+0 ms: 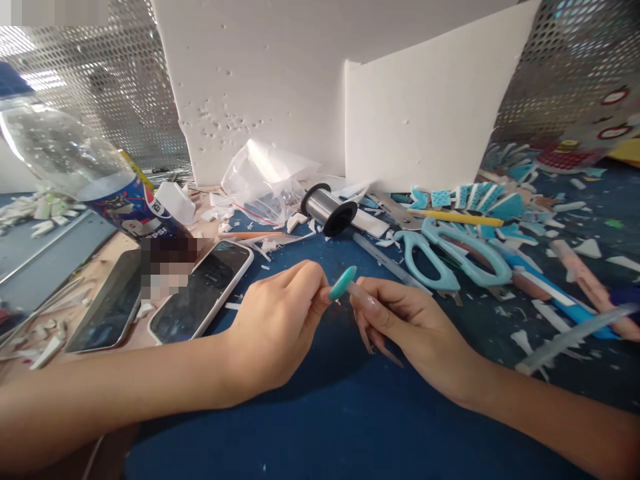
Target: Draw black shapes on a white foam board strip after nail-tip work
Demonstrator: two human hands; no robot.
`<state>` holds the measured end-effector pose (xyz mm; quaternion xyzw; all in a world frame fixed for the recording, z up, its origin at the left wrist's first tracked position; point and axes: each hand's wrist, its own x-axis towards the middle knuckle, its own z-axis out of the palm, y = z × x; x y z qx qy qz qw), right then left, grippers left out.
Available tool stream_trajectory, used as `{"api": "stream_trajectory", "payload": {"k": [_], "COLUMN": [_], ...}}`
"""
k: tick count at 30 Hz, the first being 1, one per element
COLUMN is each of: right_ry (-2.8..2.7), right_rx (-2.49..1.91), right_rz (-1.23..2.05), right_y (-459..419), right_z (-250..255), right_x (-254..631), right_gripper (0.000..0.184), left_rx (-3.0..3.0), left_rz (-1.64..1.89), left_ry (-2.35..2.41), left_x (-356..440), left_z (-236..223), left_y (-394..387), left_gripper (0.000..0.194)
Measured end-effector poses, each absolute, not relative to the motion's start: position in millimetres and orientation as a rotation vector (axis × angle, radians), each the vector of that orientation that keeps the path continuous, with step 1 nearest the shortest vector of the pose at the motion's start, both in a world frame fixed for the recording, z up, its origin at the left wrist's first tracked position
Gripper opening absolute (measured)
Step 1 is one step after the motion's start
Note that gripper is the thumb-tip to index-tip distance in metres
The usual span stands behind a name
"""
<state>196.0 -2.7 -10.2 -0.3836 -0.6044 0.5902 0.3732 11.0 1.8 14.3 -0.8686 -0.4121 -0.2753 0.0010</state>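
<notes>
My left hand is closed, its thumb and curled index finger pinching the lower left end of a small teal oval piece. From the other side my right hand meets it, with thumb and index finger pressed together at the piece's right edge. The lower fingers of my right hand curl loosely below. What the piece is made of is too small to tell. Both hands are held above a dark blue mat. Just beyond them lies a black spool wound with fine silvery wire or thread.
Light-blue-handled scissors, a yellow pencil and a blue-and-white tool lie at right among foam scraps. Two phones and a Pepsi bottle are at left. White foam boards stand behind.
</notes>
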Motion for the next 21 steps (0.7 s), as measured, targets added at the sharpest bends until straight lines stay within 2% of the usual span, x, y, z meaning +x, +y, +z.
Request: {"api": "stream_trajectory", "payload": {"k": [5, 9, 14, 21], "right_ry": [-1.367, -1.357, -1.361, -1.379], "right_rx": [-0.959, -1.024, -1.04, -1.096], "right_rz": [1.43, 1.413, 1.43, 1.422], "right_y": [-0.6, -0.6, -0.8, -0.8], "right_z": [-11.5, -11.9, -13.5, -15.1], "right_x": [195.4, 195.2, 195.8, 196.3], "right_gripper": [0.036, 0.033, 0.032, 0.034], "left_rx": [-2.362, -2.49, -2.572, -2.636], "left_rz": [-0.288, 0.153, 0.155, 0.225], "left_ry": [-1.213, -1.42, -1.445, -1.305], "left_x": [12.2, 14.9, 15.8, 14.4], "left_z": [13.0, 8.5, 2.6, 5.3], "left_y": [2.3, 6.0, 11.4, 10.6], "left_gripper": [0.028, 0.025, 0.028, 0.017]}}
